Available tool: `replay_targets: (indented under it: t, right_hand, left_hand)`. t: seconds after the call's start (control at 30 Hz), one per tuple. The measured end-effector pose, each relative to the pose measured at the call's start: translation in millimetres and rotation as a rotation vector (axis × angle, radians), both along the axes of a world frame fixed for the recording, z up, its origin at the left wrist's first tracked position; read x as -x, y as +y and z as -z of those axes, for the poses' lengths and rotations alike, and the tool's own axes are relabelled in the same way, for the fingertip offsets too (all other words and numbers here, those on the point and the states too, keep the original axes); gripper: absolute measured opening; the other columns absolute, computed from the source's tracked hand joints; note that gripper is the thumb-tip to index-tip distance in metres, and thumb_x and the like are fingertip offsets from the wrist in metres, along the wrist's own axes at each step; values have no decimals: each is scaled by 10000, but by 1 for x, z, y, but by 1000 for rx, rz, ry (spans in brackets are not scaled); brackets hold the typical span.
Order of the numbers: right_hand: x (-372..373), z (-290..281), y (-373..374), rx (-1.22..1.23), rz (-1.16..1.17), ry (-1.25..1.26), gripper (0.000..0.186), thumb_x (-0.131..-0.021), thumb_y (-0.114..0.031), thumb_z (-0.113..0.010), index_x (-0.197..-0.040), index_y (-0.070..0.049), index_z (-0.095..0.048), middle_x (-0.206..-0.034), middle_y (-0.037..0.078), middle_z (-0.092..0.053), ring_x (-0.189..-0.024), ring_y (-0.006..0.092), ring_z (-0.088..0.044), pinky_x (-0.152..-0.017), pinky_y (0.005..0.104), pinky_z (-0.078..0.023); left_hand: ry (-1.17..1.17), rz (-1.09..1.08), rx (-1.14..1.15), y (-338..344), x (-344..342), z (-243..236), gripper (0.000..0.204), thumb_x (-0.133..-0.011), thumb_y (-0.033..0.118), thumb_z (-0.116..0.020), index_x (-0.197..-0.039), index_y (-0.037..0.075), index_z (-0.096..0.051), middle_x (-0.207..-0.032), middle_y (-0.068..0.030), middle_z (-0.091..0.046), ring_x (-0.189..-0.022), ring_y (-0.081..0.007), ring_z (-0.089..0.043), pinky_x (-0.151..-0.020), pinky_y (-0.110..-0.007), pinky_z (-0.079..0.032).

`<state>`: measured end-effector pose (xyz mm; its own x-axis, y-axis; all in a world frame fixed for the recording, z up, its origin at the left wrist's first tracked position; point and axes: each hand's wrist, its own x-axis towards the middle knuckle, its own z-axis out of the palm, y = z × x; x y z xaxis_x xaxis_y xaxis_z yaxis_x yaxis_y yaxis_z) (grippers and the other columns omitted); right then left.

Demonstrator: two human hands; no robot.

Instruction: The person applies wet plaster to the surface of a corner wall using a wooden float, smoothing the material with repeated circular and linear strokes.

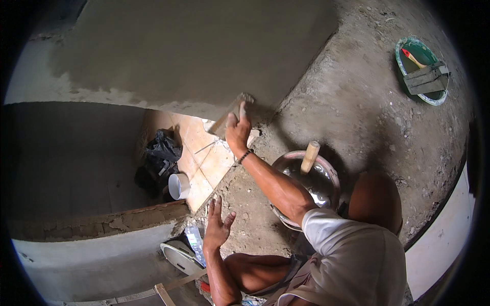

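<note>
- While the right hand (238, 132) is gripping a float (223, 122) up-left of the bucket (334, 178), the float's long axis is slanting toward upper right.
- Left hand (218, 232) is hovering open, down-left of the bucket.

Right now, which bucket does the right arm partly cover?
The pink-rimmed bucket with the wooden handle; green bucket and white tub are clear of the right arm.
</note>
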<state>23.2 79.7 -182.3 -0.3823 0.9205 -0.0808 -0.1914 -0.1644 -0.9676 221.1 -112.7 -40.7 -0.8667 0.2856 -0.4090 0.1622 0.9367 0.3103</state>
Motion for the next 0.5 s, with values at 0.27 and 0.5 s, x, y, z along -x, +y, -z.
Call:
replay_targets:
  t: [0.27, 0.5]
  right_hand:
    - [30, 109, 26, 415, 66, 7, 572, -924, -174, -586, -1471, -72, -457, -1306, 260, -576, -1252, 369, -541, -1055, 404, -434]
    - [7, 51, 23, 442, -224, -123, 617, -941, -196, -544, -1509, -25, -371, -1471, 231, -479, -1340, 306, -483, -1096, 405, -390]
  left_hand:
    - [21, -5, -21, 16, 15, -3, 773, -963, 417, -622, -1544, 32, -288, -1602, -261, -225, -1515, -332, -170, -1206, -411, -187]
    - [8, 60, -25, 46, 27, 11, 783, -960, 429, -622, -1554, 56, -274, -1605, -293, -176, -1511, -354, -171, -1198, -417, -205]
